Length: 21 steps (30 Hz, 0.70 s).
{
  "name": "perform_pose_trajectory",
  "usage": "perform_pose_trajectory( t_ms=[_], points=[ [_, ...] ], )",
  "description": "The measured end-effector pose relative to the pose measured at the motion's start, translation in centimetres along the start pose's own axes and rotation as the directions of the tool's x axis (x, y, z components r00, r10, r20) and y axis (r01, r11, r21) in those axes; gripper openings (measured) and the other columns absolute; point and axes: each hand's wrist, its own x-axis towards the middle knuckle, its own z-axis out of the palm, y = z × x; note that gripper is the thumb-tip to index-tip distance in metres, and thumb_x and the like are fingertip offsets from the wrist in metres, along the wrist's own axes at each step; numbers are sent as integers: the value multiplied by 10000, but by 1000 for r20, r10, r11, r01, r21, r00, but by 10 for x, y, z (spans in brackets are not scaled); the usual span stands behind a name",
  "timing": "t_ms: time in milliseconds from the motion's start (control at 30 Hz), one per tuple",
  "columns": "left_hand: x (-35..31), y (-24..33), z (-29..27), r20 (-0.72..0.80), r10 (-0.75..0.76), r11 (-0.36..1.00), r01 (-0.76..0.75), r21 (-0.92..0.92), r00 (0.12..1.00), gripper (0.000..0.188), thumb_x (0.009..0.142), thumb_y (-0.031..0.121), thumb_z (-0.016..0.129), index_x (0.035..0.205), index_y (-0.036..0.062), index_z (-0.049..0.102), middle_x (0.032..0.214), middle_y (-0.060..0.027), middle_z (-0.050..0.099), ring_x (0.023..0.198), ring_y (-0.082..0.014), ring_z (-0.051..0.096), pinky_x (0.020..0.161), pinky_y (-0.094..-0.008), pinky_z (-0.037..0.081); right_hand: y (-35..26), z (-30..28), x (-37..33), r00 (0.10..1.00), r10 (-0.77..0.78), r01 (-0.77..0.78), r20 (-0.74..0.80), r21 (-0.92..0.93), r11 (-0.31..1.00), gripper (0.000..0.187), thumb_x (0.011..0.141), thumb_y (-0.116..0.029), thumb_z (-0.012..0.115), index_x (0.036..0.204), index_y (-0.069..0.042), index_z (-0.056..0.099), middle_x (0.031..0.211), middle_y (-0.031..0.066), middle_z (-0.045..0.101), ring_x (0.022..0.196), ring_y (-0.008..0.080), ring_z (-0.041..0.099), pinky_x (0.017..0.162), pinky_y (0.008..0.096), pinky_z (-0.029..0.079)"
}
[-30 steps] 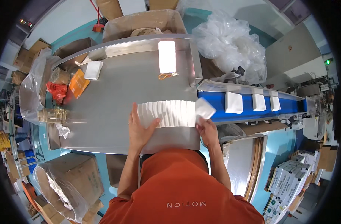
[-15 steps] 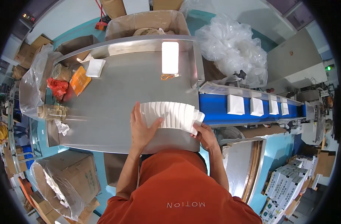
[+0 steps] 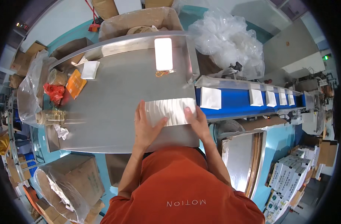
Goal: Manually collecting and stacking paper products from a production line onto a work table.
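A row of flat white square packets point(image 3: 169, 111), pressed together on edge, lies between my two hands on the steel table point(image 3: 122, 86). My left hand point(image 3: 145, 127) holds the row's left end, fingers behind and thumb over the near side. On the right end, my right hand point(image 3: 197, 121) grips with its thumb across the packets. What the packets are made of I cannot tell. Just past my right hand, a blue conveyor belt point(image 3: 233, 98) carries single white packets, the closest one point(image 3: 210, 98) at the belt's table end.
A white phone-shaped slab point(image 3: 163, 54) lies at the table's back. Leftward are a white packet point(image 3: 90, 70), an orange packet point(image 3: 76, 84), a red bag point(image 3: 54, 93), a clear jar point(image 3: 51, 117) and crumpled tissue point(image 3: 61, 131). Raised steel walls point(image 3: 192, 61) edge the table.
The fanned packets on the right end are now squared up with the row. My right hand has moved up and inward, its thumb now over them. Another packet has come onto the belt's near end.
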Motion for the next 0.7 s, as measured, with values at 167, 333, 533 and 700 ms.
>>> perform_pose_trajectory(
  t_ms=[167, 333, 533, 700],
  points=[
    [-1, -5, 9, -98, 11, 997, -3, 77, 995, 1013, 754, 365, 830, 1487, -19, 245, 1449, -302, 344, 1311, -459, 387, 1063, -506, 365, 44, -16, 6, 895, 335, -435, 295, 408, 803, 409, 962, -336, 628, 1176, 13, 609, 959, 63, 668, 799, 129, 617, 675, 254, 473],
    [3, -1, 4, -52, -39, 998, 42, 56, 998, 1011, 762, 387, 820, 1489, -15, 244, 1440, -316, 347, 1305, -468, 388, 1059, -512, 365, 40, -32, 0, 900, 325, -414, 291, 330, 849, 347, 950, -308, 647, 1104, 3, 633, 837, 43, 663, 667, 110, 587, 574, 244, 440],
    [1, -1, 10, -63, 32, 998, -28, 64, 997, 1004, 765, 407, 814, 1487, -13, 258, 1422, -307, 382, 1295, -462, 406, 1056, -504, 369, 42, -30, 8, 888, 263, -358, 378, 209, 910, 339, 984, -332, 603, 1041, 1, 631, 774, 27, 619, 659, 89, 549, 625, 243, 463],
    [1, -5, 10, 21, 6, 1000, -6, -7, 1000, 1006, 755, 413, 819, 1487, -2, 268, 1423, -316, 373, 1289, -475, 405, 1047, -511, 382, 54, -25, 16, 959, 281, -255, 47, 585, 770, 334, 1001, -324, 569, 997, 7, 613, 798, 29, 588, 709, 102, 543, 715, 260, 474]
  ],
)
